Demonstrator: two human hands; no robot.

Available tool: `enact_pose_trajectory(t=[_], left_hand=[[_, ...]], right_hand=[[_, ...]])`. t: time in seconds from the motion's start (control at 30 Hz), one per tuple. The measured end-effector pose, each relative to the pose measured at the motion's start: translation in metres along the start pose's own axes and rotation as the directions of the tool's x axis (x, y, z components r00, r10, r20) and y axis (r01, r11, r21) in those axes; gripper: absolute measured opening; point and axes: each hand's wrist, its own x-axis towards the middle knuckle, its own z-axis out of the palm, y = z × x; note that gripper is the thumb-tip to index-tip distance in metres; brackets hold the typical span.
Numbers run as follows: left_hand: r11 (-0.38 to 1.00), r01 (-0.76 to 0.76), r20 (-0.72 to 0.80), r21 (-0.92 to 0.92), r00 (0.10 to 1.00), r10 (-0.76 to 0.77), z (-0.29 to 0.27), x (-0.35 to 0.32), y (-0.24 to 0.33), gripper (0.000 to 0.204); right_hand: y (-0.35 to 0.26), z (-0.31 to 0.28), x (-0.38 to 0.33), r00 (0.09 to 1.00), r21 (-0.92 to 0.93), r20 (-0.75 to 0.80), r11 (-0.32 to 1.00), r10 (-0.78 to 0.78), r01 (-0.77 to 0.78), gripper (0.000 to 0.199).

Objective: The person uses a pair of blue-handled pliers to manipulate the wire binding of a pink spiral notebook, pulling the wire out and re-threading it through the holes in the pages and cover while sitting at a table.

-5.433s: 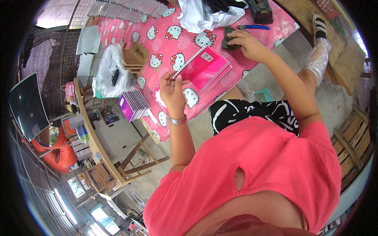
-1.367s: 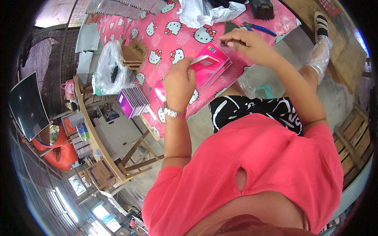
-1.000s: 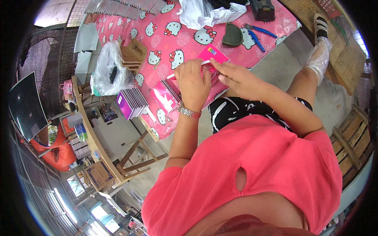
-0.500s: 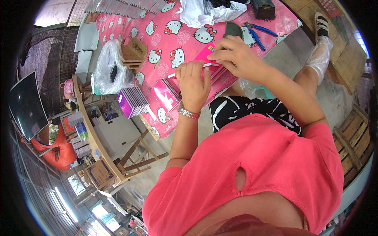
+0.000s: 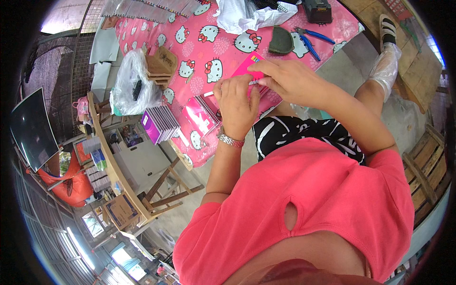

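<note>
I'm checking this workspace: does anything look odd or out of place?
Yes: clear plastic is wrapped around the lower leg above the striped sandal, an unusual place for it. Nothing looks spilled, though the left hand and right hand hide part of the pink notebooks.

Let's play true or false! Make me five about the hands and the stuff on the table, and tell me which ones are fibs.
1. Blue pliers lie on the table. True.
2. The watch is on the right wrist. False: the watch is on the left.
3. The left hand and right hand are at the pink notebooks. True.
4. The purple notebooks are scattered about. False: the purple notebooks are stacked together.
5. The tablecloth is plain green. False: it's pink with cats.
</note>
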Motion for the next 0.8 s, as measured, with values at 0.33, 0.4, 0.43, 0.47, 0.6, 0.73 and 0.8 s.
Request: enact_pose_trajectory(t=[0.33, 0.4, 0.43, 0.47, 0.6, 0.73, 0.8], left_hand=[[0.999, 0.021, 0.034, -0.028, 0.999, -0.021, 0.006, 0.0, -0.009, 0.023], [0.998, 0.046, 0.065, -0.03, 0.997, -0.044, 0.005, 0.0, -0.011, 0.023], [0.998, 0.066, 0.055, -0.01, 0.996, -0.065, 0.005, -0.001, -0.012, 0.023], [0.996, 0.084, 0.045, 0.009, 0.995, -0.084, 0.005, -0.001, -0.012, 0.024], [0.925, 0.163, -0.061, 0.344, 0.987, -0.151, 0.007, -0.004, -0.005, 0.024], [0.977, 0.199, -0.039, 0.076, 0.98, -0.196, 0.004, -0.009, -0.012, 0.03], [0.98, 0.197, -0.024, 0.015, 0.98, -0.197, 0.006, -0.007, -0.011, 0.031]], right_hand=[[0.096, -0.011, 0.037, 0.994, -0.171, -0.004, 0.98, 0.105, -0.104, 0.034], [0.129, -0.007, 0.038, 1.0, -0.432, -0.008, 0.902, -0.004, 0.0, 0.036], [0.135, -0.004, 0.039, 0.998, -0.439, 0.057, 0.898, -0.012, 0.036, 0.036], [0.141, -0.001, 0.04, 0.992, -0.446, 0.121, 0.892, -0.019, 0.072, 0.036], [0.124, -0.008, 0.047, 0.982, -0.45, 0.107, 0.888, 0.156, -0.092, 0.041], [0.084, -0.028, 0.052, 0.961, 0.564, 0.249, 0.824, -0.117, -0.046, 0.049], [0.065, -0.036, 0.049, 0.847, 0.629, 0.503, 0.745, -0.174, -0.221, 0.049]])
